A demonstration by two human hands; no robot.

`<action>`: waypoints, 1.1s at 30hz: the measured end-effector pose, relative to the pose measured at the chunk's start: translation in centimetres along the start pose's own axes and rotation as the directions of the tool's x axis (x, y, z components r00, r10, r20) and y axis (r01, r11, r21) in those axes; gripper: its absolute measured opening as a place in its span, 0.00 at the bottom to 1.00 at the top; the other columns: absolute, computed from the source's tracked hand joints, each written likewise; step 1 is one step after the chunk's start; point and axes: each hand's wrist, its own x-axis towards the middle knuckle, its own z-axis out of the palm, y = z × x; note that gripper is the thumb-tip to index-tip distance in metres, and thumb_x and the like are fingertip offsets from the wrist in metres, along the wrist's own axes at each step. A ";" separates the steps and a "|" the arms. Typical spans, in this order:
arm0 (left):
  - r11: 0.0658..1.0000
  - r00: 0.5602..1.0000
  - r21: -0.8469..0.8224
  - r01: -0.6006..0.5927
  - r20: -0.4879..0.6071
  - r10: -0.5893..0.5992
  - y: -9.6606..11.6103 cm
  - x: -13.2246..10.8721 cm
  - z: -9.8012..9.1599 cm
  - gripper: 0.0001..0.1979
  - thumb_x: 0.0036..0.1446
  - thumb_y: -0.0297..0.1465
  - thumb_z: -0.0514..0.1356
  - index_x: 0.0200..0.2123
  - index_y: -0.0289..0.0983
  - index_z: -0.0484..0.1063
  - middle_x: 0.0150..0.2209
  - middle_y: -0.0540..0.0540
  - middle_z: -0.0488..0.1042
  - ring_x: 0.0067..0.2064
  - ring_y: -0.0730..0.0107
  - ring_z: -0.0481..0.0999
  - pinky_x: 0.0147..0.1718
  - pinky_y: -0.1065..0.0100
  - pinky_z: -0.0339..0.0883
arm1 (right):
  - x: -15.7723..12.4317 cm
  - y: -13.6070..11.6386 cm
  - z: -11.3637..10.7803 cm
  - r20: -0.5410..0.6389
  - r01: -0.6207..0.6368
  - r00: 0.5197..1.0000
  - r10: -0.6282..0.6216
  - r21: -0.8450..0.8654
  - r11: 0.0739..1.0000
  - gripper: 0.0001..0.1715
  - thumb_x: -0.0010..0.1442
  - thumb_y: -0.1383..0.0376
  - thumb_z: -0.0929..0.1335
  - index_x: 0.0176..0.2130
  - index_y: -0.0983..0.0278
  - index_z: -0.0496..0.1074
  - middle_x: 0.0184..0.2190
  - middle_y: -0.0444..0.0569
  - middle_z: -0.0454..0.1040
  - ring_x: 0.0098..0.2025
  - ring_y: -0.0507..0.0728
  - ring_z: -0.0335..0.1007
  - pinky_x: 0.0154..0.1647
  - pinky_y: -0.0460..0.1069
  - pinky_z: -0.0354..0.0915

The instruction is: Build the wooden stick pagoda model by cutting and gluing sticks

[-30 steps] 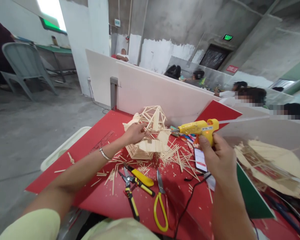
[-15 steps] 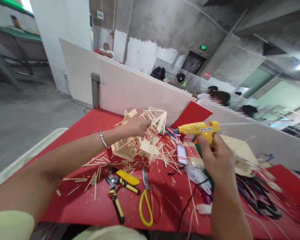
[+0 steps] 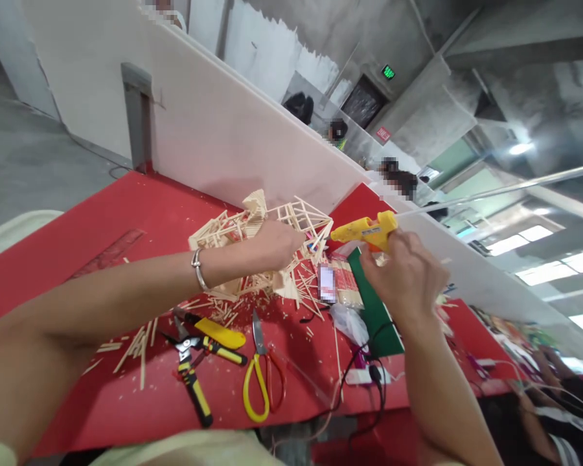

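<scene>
My left hand point(image 3: 272, 244) is closed on a model built of thin wooden sticks point(image 3: 252, 239), holding it tilted just above the red table point(image 3: 78, 239). A silver bracelet sits on that wrist. My right hand point(image 3: 405, 275) grips a yellow hot glue gun point(image 3: 366, 231) whose nozzle points left, close to the model's right side. The gun's black cord point(image 3: 359, 362) trails down over the table edge.
Loose sticks point(image 3: 136, 346), yellow-handled pliers point(image 3: 192, 382), a yellow cutter point(image 3: 218, 333) and yellow-handled scissors point(image 3: 260, 378) lie in front of me. A phone point(image 3: 326, 283), a stick bundle and a green board point(image 3: 374, 310) lie right. A white partition point(image 3: 214, 136) backs the table; people sit beyond.
My view has swung right and tilted. My left hand has turned and tipped the stick model. The glue gun has come closer to the model.
</scene>
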 end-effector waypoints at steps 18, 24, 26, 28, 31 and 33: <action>0.999 0.998 -0.010 -0.035 -0.051 0.035 -0.2 0.1 0.2 0.11 0.50 0.22 0.56 0.37 0.35 0.73 0.31 0.40 0.78 0.31 0.63 0.72 0.38 0.59 0.59 | 1.4 -0.6 0.4 -0.021 0.187 0.981 -0.191 -0.111 0.976 0.24 0.62 0.59 0.63 0.55 0.67 0.65 0.37 0.51 0.73 0.33 0.54 0.62 0.28 0.51 0.41; 1.000 0.999 -0.019 0.011 0.038 -0.010 0.4 0.1 -0.3 0.10 0.51 0.24 0.57 0.38 0.36 0.74 0.32 0.41 0.78 0.34 0.60 0.74 0.37 0.59 0.59 | 1.3 -0.4 0.3 -0.021 0.198 0.979 -0.203 -0.138 0.970 0.24 0.63 0.59 0.63 0.55 0.67 0.66 0.36 0.50 0.73 0.32 0.53 0.61 0.28 0.51 0.40; 1.000 1.000 -0.022 0.003 0.022 -0.002 0.4 0.1 -0.3 0.10 0.51 0.24 0.57 0.37 0.36 0.74 0.33 0.41 0.78 0.34 0.60 0.74 0.37 0.59 0.60 | 1.2 -0.4 0.2 -0.010 0.187 0.982 -0.190 -0.133 0.973 0.23 0.63 0.60 0.62 0.55 0.66 0.66 0.36 0.50 0.73 0.32 0.53 0.61 0.28 0.51 0.40; 1.000 1.000 -0.027 -0.002 0.008 0.002 0.4 0.1 -0.2 0.10 0.51 0.23 0.57 0.37 0.36 0.74 0.32 0.41 0.78 0.34 0.59 0.74 0.36 0.60 0.60 | 1.1 -0.4 0.2 0.003 0.177 0.984 -0.178 -0.120 0.977 0.23 0.62 0.60 0.62 0.55 0.66 0.65 0.37 0.51 0.73 0.32 0.54 0.61 0.29 0.51 0.40; 0.999 1.000 -0.036 0.010 0.016 -0.010 0.4 0.1 -0.1 0.09 0.51 0.23 0.57 0.36 0.36 0.74 0.32 0.41 0.78 0.34 0.59 0.74 0.34 0.61 0.59 | 1.1 -0.4 0.2 0.012 0.174 0.985 -0.173 -0.106 0.979 0.24 0.62 0.61 0.62 0.56 0.65 0.65 0.37 0.51 0.73 0.32 0.54 0.62 0.29 0.51 0.40; 0.999 1.000 -0.041 0.014 0.013 -0.014 0.3 0.2 0.0 0.08 0.51 0.24 0.58 0.35 0.37 0.74 0.32 0.41 0.78 0.34 0.59 0.74 0.34 0.61 0.59 | 1.0 -0.4 0.3 0.006 0.173 0.985 -0.173 -0.103 0.980 0.24 0.62 0.62 0.62 0.56 0.65 0.65 0.36 0.51 0.73 0.32 0.54 0.62 0.29 0.51 0.41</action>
